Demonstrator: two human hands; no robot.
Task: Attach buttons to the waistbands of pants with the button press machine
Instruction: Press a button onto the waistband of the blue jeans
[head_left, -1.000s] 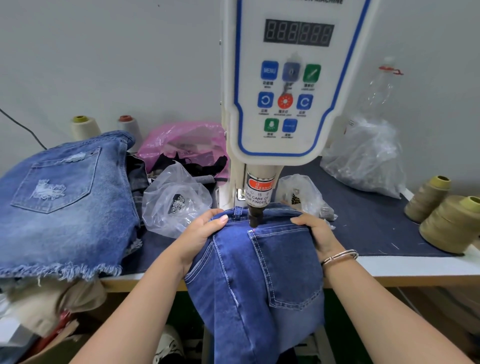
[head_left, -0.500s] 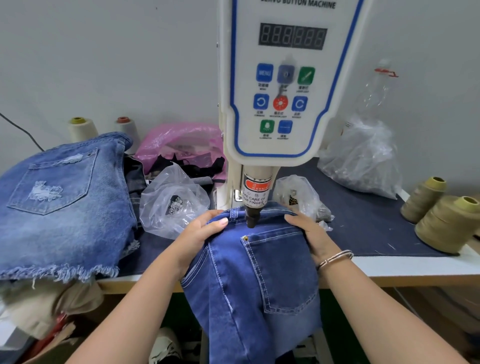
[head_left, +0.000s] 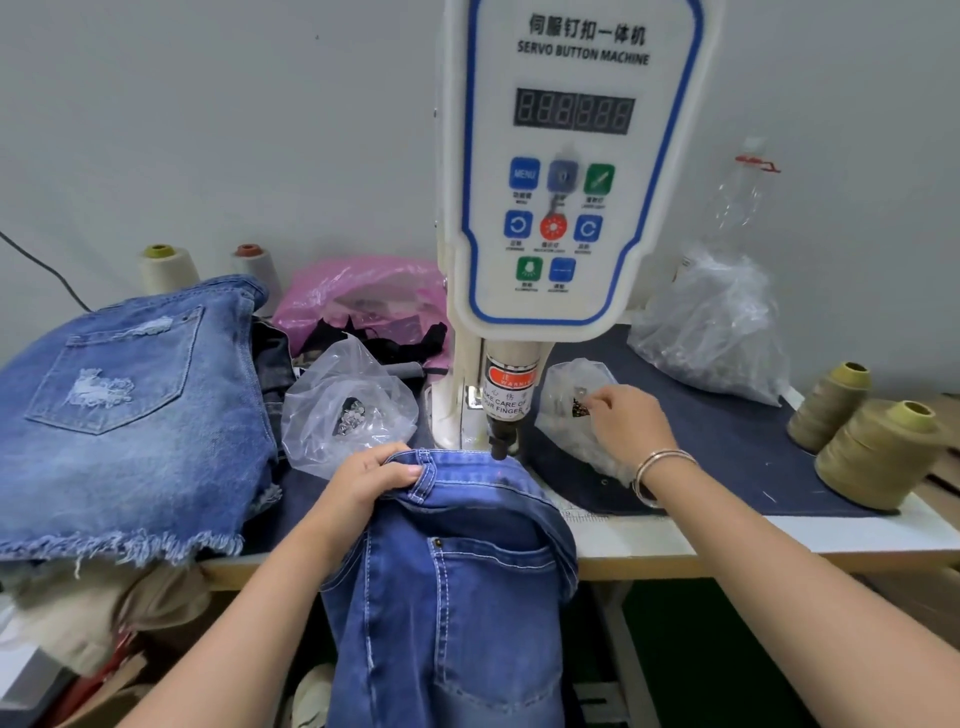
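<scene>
- Dark blue jeans (head_left: 457, 597) draped over the front edge of the white table (head_left: 841, 540), waistband (head_left: 467, 467) up on the tabletop, legs hanging down below the edge.
- Left hand (head_left: 369, 480) clamped on the waistband's left end, fingers curled over the folded denim, thumb underneath.
- Waistband edge just under the black punch tip (head_left: 498, 447) of the button press machine (head_left: 571, 171); touching or a hair apart, cannot tell.
- Right hand (head_left: 623, 423) off the jeans, reaching into a small clear bag (head_left: 566, 410) just right of the punch; fingertips pinched together at the bag's mouth around dark small parts, exact item too small to make out.
- Bracelet (head_left: 660, 467) on the right wrist, above the dark blue mat (head_left: 727, 467).
- Another clear bag (head_left: 348, 410) with metal bits just left of the machine column, close to the left hand.
- Stack of light denim shorts (head_left: 130, 405) crowding the table's left side, frayed hem overhanging the front edge.
- Open mat to the right of the right hand, up to the olive thread cones (head_left: 872, 447) near the right edge.
- Large crumpled clear bag (head_left: 717, 332) and pink bag (head_left: 358, 291) at the back by the wall.
</scene>
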